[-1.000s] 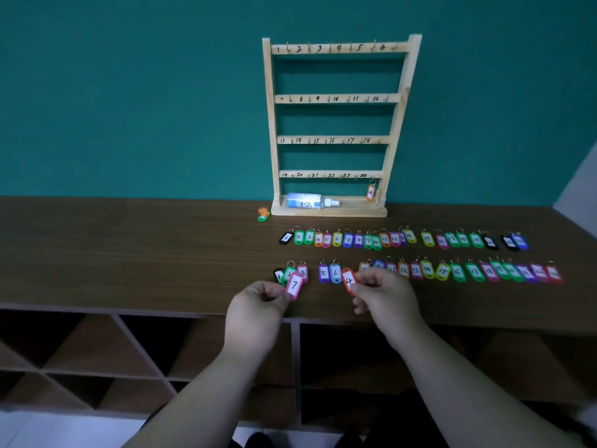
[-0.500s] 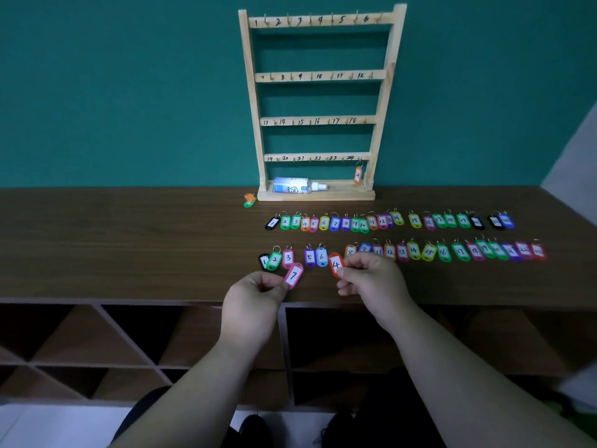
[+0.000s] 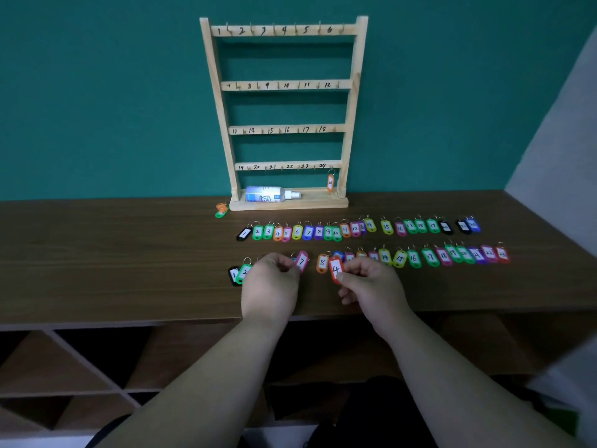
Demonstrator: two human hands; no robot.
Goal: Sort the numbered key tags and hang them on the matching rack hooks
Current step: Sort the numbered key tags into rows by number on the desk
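Pinched between thumb and fingertips of the left hand (image 3: 271, 286), pink tag 7 (image 3: 302, 261) stood tilted in line with the near row (image 3: 429, 256); whether it touched the table (image 3: 129, 253) could not be told. Right hand (image 3: 371, 286) likewise pinched red tag 4 (image 3: 336, 270) by its lower end, other fingers curled, just beside orange tag 8 (image 3: 322, 263). A far row (image 3: 345, 229) of tags lay behind, apart from both hands. On the rack (image 3: 284, 108) against the wall, tag 24 (image 3: 330, 182) hung from the bottom rail's last hook, and a bottle (image 3: 271, 194) lay on the base.
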